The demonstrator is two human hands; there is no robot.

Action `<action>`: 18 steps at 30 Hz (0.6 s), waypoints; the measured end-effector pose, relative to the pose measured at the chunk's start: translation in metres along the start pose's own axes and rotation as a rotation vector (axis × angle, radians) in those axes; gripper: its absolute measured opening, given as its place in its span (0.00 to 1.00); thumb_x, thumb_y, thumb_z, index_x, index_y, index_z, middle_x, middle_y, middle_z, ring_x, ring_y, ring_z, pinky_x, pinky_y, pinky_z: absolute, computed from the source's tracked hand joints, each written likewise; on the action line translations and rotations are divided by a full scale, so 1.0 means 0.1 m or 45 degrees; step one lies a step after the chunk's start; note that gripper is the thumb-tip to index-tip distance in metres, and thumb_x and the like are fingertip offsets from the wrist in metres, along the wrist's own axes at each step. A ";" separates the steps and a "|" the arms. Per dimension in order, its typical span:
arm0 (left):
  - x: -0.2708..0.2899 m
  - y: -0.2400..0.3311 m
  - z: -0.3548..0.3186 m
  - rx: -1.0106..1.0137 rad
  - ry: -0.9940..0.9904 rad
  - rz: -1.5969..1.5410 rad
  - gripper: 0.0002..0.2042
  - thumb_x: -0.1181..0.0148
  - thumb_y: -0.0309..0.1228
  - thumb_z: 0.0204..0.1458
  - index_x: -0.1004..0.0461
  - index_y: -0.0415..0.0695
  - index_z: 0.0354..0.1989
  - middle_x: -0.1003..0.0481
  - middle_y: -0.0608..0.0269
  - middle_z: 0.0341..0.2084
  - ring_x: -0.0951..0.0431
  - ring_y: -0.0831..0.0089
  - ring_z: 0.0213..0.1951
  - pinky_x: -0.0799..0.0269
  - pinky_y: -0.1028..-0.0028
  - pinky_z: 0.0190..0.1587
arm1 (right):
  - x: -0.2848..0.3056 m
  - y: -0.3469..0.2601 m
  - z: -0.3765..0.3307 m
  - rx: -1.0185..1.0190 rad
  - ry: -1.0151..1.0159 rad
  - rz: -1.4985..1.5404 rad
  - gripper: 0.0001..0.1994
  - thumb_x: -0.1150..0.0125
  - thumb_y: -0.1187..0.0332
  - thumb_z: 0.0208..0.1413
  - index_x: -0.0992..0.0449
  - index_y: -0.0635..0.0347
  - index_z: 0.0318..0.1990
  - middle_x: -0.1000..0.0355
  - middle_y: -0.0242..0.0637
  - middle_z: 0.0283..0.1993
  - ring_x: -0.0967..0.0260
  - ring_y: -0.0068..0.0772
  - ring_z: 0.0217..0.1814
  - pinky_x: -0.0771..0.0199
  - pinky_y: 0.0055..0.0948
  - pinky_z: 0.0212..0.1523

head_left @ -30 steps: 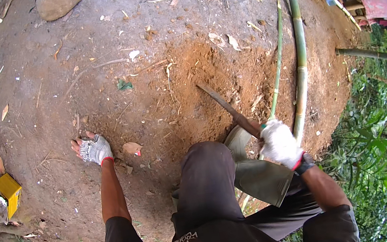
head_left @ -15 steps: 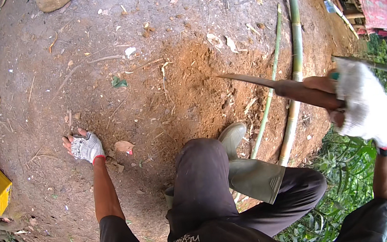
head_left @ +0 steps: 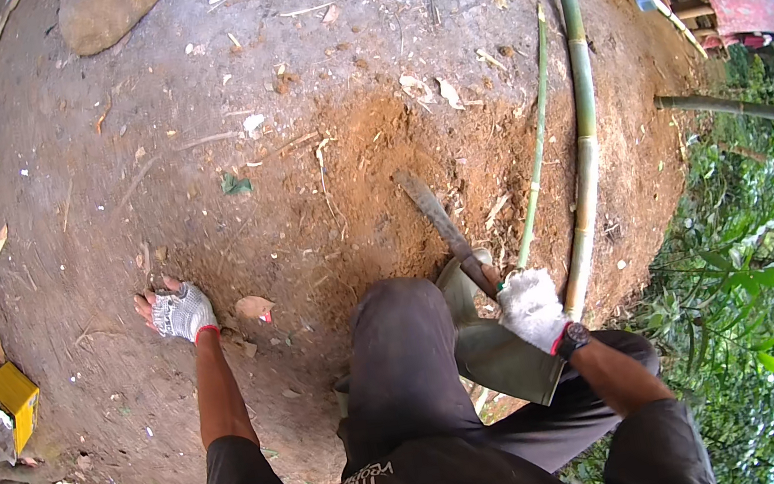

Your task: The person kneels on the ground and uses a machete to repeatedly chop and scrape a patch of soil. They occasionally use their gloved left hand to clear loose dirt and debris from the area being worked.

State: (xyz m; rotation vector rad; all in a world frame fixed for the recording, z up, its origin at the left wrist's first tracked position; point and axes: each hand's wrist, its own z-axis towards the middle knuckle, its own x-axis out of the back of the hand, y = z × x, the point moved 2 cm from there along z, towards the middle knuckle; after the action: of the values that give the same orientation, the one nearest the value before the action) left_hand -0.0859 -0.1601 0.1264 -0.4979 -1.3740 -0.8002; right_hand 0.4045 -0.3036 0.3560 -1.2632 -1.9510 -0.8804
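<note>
My right hand [head_left: 531, 305], in a white knitted glove with a dark watch at the wrist, is closed round the handle of a machete [head_left: 441, 217]. Its dull, soil-stained blade points away from me, with the tip at a patch of loosened orange-brown soil [head_left: 374, 158]. My left hand [head_left: 179, 310], gloved with bare fingertips, rests on the ground to the left, fingers apart and holding nothing. A dry brown leaf [head_left: 256, 307] lies beside it. My grey-green rubber boot [head_left: 507, 361] is just below the machete handle.
Right of the dug soil lie a thick green bamboo pole [head_left: 583, 125] and a thinner green stalk [head_left: 538, 137]. A yellow box [head_left: 14, 394] stands at the far left, a large stone [head_left: 108, 13] at the back. Green plants [head_left: 695, 335] grow at the right.
My right hand has come down and inward from the raised position at the right, bringing the machete to the loosened soil. My left hand has stayed on the ground.
</note>
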 end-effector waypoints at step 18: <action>0.67 -0.80 -0.22 0.047 0.062 -0.062 0.33 0.58 0.54 0.59 0.34 0.35 0.59 0.42 0.51 0.65 0.47 0.55 0.68 0.56 0.51 0.68 | 1.14 -0.46 -0.46 0.119 -0.098 0.035 0.08 0.39 0.68 0.40 0.21 0.61 0.28 0.25 0.43 0.28 0.24 0.43 0.34 0.26 0.41 0.33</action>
State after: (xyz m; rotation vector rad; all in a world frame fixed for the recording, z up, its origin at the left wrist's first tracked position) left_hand -0.1313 -0.2421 0.1771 -0.4152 -1.3577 -0.8202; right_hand 0.3313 -0.2979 0.4647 -1.2829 -2.0060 -0.7283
